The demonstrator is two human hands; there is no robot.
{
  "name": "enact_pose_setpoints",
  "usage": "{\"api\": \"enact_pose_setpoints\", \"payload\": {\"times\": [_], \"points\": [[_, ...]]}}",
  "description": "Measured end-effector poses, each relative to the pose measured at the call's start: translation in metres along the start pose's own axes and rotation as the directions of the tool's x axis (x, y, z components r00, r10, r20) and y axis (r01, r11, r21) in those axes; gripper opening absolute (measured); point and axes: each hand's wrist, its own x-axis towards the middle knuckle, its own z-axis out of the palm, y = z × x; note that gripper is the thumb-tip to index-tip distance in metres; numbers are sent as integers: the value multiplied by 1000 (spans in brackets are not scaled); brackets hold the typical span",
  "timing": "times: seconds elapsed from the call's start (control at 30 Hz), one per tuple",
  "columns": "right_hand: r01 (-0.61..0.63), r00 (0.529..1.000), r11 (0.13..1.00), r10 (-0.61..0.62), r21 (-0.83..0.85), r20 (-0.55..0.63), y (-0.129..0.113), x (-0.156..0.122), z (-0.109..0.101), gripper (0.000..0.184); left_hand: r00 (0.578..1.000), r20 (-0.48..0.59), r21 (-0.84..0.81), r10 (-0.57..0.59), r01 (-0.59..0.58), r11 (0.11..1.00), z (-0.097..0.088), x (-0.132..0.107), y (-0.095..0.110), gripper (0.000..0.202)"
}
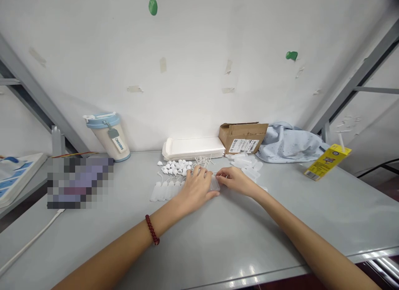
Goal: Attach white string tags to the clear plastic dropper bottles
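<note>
My left hand [196, 188], with a dark red bead bracelet [152, 230] at the wrist, lies over the right end of a row of translucent flat tags [165, 191]. Its fingers are spread, and the thumb rests at a clear plastic piece [214, 184]. My right hand [235, 180] is closed in a pinch at the upper right of that piece; what sits between its fingertips is too small to make out. White strings [202, 161] lie just behind the hands, beside a heap of small white pieces [176, 168]. More clear plastic pieces [245, 162] lie behind my right hand.
A stack of white flat trays [195, 146] and an open cardboard box [243, 139] stand against the wall. Light blue cloth [286, 142] and a yellow drink carton [328, 162] are on the right. A tumbler [109, 136] and a blurred-out device [81, 182] are on the left.
</note>
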Motion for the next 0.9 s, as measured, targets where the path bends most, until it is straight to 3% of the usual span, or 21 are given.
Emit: {"api": "enact_pose_setpoints", "payload": {"times": [0.1,0.2,0.3,0.47,0.67,0.9], "points": [[-28,1000,993,27,-118,-13,8,1,-14,25,999,18,-34,45,-44,998,-8,0,-4,46],[-132,981,952,86,-275,-174,21,5,-30,22,998,30,-112,56,-53,992,-20,4,-17,57],[-211,961,916,130,-341,-244,30,5,-42,20,1000,-7,-203,7,-9,979,-26,12,-36,41],[-227,969,891,166,-393,-182,32,-2,-56,14,995,-90,-211,-31,12,977,-16,20,-59,32],[-236,972,868,212,-436,-105,28,-9,-60,2,998,0,-147,70,-70,987,-9,18,-57,42],[-268,963,828,253,-493,-98,18,-14,-57,16,991,71,-83,116,-110,990,-3,16,-50,47]]}}
